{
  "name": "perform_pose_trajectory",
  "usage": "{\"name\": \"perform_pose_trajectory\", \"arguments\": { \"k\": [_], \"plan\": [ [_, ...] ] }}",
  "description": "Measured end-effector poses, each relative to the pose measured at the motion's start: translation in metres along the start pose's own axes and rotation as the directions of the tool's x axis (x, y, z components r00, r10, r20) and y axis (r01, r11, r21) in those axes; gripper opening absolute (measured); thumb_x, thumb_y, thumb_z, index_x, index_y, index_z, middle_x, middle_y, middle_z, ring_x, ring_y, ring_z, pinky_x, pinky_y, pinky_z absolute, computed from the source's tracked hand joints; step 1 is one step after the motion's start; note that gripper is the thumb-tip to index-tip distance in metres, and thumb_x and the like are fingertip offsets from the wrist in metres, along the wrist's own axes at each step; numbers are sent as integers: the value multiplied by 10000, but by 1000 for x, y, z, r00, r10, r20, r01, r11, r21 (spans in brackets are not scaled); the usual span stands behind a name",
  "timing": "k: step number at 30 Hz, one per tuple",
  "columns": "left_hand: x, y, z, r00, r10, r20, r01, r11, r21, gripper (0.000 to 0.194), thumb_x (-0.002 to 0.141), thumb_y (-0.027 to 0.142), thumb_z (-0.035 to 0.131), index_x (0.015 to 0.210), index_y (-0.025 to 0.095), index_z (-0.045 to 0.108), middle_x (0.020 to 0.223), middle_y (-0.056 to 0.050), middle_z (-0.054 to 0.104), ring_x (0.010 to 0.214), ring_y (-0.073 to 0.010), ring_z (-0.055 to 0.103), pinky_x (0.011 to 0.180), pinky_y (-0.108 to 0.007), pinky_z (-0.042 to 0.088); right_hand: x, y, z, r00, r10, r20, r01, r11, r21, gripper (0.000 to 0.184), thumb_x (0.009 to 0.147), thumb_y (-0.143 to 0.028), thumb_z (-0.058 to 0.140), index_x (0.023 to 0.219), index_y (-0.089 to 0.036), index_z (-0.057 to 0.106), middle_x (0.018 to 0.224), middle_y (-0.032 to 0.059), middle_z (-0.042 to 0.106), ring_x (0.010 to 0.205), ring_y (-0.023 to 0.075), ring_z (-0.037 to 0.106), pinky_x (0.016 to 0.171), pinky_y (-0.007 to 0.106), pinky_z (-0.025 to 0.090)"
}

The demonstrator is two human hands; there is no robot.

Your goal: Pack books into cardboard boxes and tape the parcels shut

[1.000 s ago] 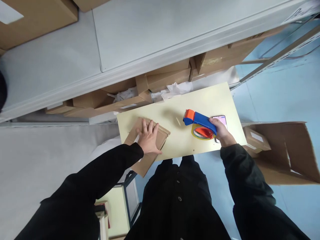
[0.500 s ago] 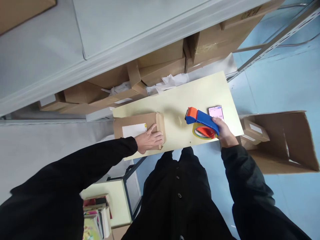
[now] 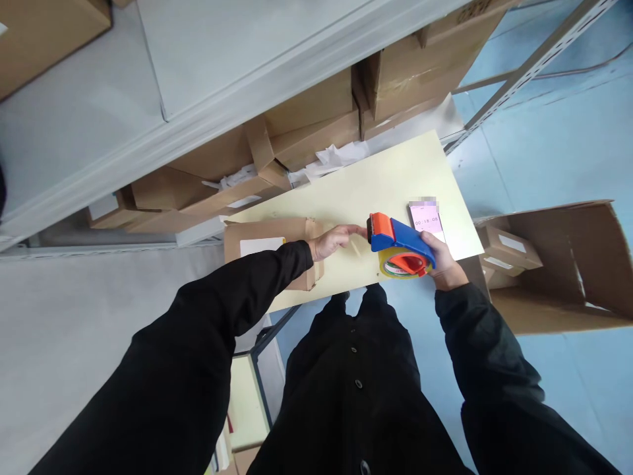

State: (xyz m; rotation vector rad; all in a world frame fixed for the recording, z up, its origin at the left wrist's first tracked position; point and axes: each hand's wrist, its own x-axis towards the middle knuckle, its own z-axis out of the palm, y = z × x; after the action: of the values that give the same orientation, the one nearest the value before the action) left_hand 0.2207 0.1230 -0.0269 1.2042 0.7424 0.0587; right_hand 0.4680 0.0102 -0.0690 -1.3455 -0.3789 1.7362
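Note:
My right hand (image 3: 445, 264) is closed around the handle of a blue and orange tape dispenser (image 3: 405, 239), which carries a roll of yellowish tape. The dispenser is tilted above the tabletop, its orange head towards the left. My left hand (image 3: 331, 243) has its index finger stretched out to the dispenser's head, at or just touching its front edge. The other fingers are partly bent and nothing shows in them. Under my left wrist lies a flat cardboard parcel (image 3: 291, 227) with a white label, partly covered by my sleeve.
A phone (image 3: 426, 219) lies on the cream table (image 3: 395, 165), beyond my right hand. An open carton (image 3: 558, 310) holding small boxes stands at the right. Behind the table, a shelf holds several cardboard boxes (image 3: 316, 132). A metal shelf post (image 3: 524, 79) rises at the upper right.
My left hand has lifted off the parcel and moved right to the head of the tape dispenser. The right hand still holds the dispenser in nearly the same place.

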Motion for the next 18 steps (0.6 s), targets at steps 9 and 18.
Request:
{"name": "perform_pose_trajectory", "arguments": {
  "k": [9,18],
  "plan": [
    [-28,20,-33,914,-393,104,396,918,-7,184,699,249,704,829,156,612,760,-20,660,758,-135,644,856,-357,468,-9,19,-10,999,-17,-35,19,999,43,387,591,-580,742,566,-223,594,450,1,560,490,188,578,488,307,473],
    [10,44,-60,718,-674,-176,691,658,301,495,563,218,794,1020,153,617,719,-34,683,805,-203,685,774,-305,498,-30,63,18,991,128,-28,-123,981,147,443,632,-606,732,517,-195,616,485,11,593,457,139,527,506,285,443]
  ]
}}
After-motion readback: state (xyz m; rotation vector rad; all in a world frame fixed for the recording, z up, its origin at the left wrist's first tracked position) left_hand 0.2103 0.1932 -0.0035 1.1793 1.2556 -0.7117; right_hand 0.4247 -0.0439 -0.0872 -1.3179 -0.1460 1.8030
